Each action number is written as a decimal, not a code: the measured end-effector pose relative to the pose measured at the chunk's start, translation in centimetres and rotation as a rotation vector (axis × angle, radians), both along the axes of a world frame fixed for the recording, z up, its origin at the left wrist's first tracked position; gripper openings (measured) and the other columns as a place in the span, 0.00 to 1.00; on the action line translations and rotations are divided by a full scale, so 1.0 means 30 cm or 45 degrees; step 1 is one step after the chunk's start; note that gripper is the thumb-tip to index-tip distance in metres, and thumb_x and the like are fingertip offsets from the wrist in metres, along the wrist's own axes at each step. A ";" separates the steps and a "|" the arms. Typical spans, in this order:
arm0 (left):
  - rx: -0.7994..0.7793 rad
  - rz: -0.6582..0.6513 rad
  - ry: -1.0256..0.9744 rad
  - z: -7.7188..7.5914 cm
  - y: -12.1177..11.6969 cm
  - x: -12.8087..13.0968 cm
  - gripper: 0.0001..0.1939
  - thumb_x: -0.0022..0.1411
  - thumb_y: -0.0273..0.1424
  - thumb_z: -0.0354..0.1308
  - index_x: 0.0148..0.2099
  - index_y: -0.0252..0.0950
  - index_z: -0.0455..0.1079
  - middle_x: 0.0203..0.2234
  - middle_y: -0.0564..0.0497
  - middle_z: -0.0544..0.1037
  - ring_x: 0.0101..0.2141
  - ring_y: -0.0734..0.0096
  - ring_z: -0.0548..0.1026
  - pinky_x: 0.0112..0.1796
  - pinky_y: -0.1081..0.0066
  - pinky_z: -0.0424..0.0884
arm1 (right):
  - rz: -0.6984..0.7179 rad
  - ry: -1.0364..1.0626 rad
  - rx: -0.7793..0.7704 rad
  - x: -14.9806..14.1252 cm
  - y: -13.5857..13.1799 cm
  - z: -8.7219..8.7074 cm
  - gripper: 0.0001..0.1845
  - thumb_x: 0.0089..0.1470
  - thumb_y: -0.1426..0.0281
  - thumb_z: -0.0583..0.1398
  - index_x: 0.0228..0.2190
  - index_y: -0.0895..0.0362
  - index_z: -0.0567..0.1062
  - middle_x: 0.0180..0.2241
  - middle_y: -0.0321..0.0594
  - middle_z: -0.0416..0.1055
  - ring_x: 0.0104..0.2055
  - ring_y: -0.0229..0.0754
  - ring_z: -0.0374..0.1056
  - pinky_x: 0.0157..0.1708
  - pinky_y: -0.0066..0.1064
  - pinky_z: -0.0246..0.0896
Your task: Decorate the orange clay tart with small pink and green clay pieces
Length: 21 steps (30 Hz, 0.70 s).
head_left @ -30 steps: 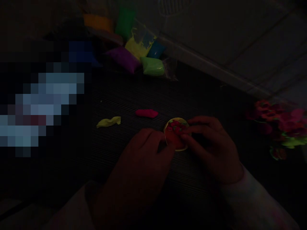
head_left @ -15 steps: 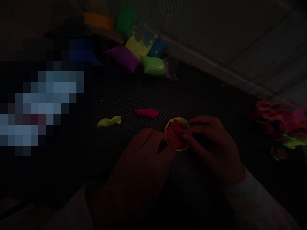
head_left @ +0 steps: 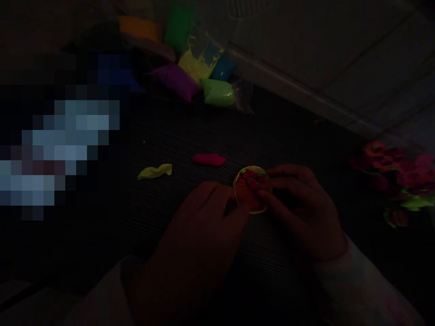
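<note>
Dark table [head_left: 190,136]; round red disc [head_left: 250,198], yellow-rimmed, flat, pink-green bits [head_left: 249,176] farthest; left hand [head_left: 207,222] gripping it, right hand [head_left: 302,208] touching, grip unclear

1. The left hand [head_left: 204,226] shows its back, fingers curled over, with a small opening between fingers and thumb [head_left: 240,217].
2. The right hand [head_left: 306,208] faces it, its slightly bent fingers reaching toward the left fingertips, thumb below the fingers.
3. The wrists [head_left: 335,246] lie behind the fingers; both sleeved forearms [head_left: 367,283] spread apart farther back.
</note>
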<state>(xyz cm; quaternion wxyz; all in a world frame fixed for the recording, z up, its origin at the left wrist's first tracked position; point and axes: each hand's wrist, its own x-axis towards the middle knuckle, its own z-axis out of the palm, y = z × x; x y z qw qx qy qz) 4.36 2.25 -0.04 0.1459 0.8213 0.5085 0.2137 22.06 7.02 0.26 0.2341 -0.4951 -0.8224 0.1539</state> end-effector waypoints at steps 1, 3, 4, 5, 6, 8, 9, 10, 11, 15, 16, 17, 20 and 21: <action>0.000 0.000 -0.002 0.000 0.000 0.000 0.10 0.56 0.26 0.52 0.42 0.37 0.67 0.34 0.49 0.67 0.36 0.67 0.63 0.36 0.66 0.67 | -0.004 0.002 0.005 0.000 0.000 0.000 0.05 0.47 0.68 0.59 0.30 0.52 0.72 0.38 0.39 0.66 0.42 0.44 0.62 0.40 0.41 0.59; 0.003 -0.006 0.001 -0.002 0.001 0.000 0.09 0.56 0.26 0.52 0.42 0.36 0.67 0.34 0.49 0.67 0.36 0.67 0.63 0.36 0.66 0.67 | -0.009 0.011 0.004 0.000 0.001 -0.001 0.05 0.47 0.69 0.59 0.30 0.52 0.72 0.38 0.38 0.66 0.42 0.43 0.62 0.40 0.41 0.59; 0.011 -0.009 0.006 -0.003 0.002 0.000 0.09 0.57 0.26 0.52 0.41 0.36 0.67 0.34 0.49 0.67 0.36 0.67 0.63 0.36 0.66 0.67 | -0.011 0.014 0.002 0.000 0.001 -0.002 0.05 0.47 0.69 0.59 0.31 0.52 0.72 0.38 0.38 0.66 0.42 0.43 0.62 0.40 0.41 0.59; 0.023 -0.011 0.013 -0.005 0.002 0.001 0.09 0.57 0.26 0.52 0.41 0.36 0.67 0.34 0.49 0.67 0.36 0.67 0.62 0.36 0.66 0.67 | -0.007 0.012 -0.001 0.000 0.001 -0.002 0.05 0.47 0.69 0.59 0.31 0.51 0.72 0.38 0.38 0.66 0.42 0.44 0.62 0.40 0.41 0.59; 0.032 -0.010 0.018 -0.006 0.003 0.001 0.09 0.56 0.26 0.52 0.41 0.36 0.67 0.34 0.49 0.67 0.36 0.66 0.62 0.35 0.66 0.67 | -0.001 0.010 0.000 0.001 0.001 -0.002 0.05 0.47 0.69 0.59 0.31 0.51 0.72 0.38 0.38 0.66 0.42 0.44 0.62 0.40 0.42 0.59; 0.023 -0.006 0.016 -0.007 0.004 0.002 0.09 0.56 0.26 0.52 0.41 0.37 0.67 0.34 0.49 0.66 0.36 0.66 0.62 0.36 0.66 0.67 | 0.017 0.001 0.012 0.002 0.001 -0.003 0.05 0.47 0.69 0.59 0.31 0.52 0.72 0.38 0.38 0.66 0.43 0.44 0.62 0.40 0.41 0.59; 0.016 -0.002 0.007 -0.006 0.004 0.002 0.09 0.56 0.26 0.52 0.41 0.37 0.67 0.34 0.49 0.66 0.36 0.67 0.62 0.36 0.65 0.66 | 0.028 0.000 0.019 0.003 0.000 -0.002 0.05 0.47 0.69 0.59 0.31 0.52 0.72 0.38 0.38 0.66 0.42 0.44 0.62 0.40 0.41 0.59; 0.008 0.001 -0.001 -0.005 0.004 0.002 0.09 0.56 0.26 0.52 0.41 0.37 0.67 0.34 0.49 0.66 0.36 0.67 0.62 0.36 0.65 0.66 | 0.039 0.007 0.025 0.004 -0.001 -0.002 0.05 0.47 0.69 0.59 0.31 0.52 0.72 0.38 0.38 0.66 0.42 0.43 0.62 0.40 0.40 0.59; 0.004 0.002 -0.006 -0.003 0.004 0.002 0.09 0.56 0.26 0.52 0.41 0.37 0.67 0.34 0.49 0.66 0.36 0.67 0.62 0.37 0.65 0.66 | 0.047 0.017 0.030 0.005 -0.001 -0.002 0.06 0.47 0.69 0.59 0.32 0.51 0.72 0.38 0.38 0.66 0.42 0.43 0.62 0.40 0.40 0.59; 0.001 -0.010 0.002 0.002 0.002 0.000 0.09 0.56 0.25 0.52 0.41 0.37 0.67 0.34 0.50 0.66 0.35 0.67 0.62 0.36 0.66 0.67 | 0.048 0.033 0.032 0.006 -0.002 -0.002 0.06 0.47 0.70 0.59 0.31 0.51 0.71 0.38 0.38 0.66 0.42 0.42 0.62 0.40 0.38 0.59; -0.002 -0.011 0.005 0.001 0.003 0.000 0.09 0.56 0.25 0.52 0.41 0.37 0.66 0.34 0.50 0.66 0.36 0.67 0.62 0.37 0.66 0.67 | 0.045 0.031 0.031 0.005 -0.001 -0.003 0.06 0.47 0.70 0.59 0.31 0.51 0.71 0.38 0.37 0.66 0.42 0.42 0.62 0.40 0.39 0.59; 0.000 -0.013 0.005 0.000 0.003 0.001 0.09 0.56 0.25 0.52 0.41 0.37 0.66 0.34 0.50 0.66 0.36 0.67 0.62 0.37 0.66 0.67 | 0.044 0.032 0.029 0.005 -0.001 -0.004 0.05 0.47 0.70 0.59 0.31 0.51 0.72 0.38 0.37 0.66 0.42 0.42 0.62 0.40 0.39 0.59; -0.002 -0.011 0.012 -0.003 0.005 0.002 0.09 0.56 0.26 0.53 0.41 0.37 0.66 0.34 0.50 0.66 0.36 0.67 0.63 0.37 0.65 0.67 | 0.032 0.035 0.016 0.003 -0.001 -0.006 0.05 0.47 0.69 0.59 0.31 0.51 0.72 0.38 0.37 0.66 0.42 0.42 0.62 0.40 0.39 0.59; -0.003 -0.008 0.009 -0.003 0.005 0.002 0.09 0.56 0.25 0.53 0.41 0.37 0.67 0.34 0.49 0.66 0.36 0.67 0.63 0.37 0.65 0.67 | 0.025 0.032 0.010 0.003 0.000 -0.007 0.05 0.47 0.69 0.59 0.31 0.51 0.72 0.38 0.37 0.66 0.42 0.43 0.62 0.40 0.40 0.59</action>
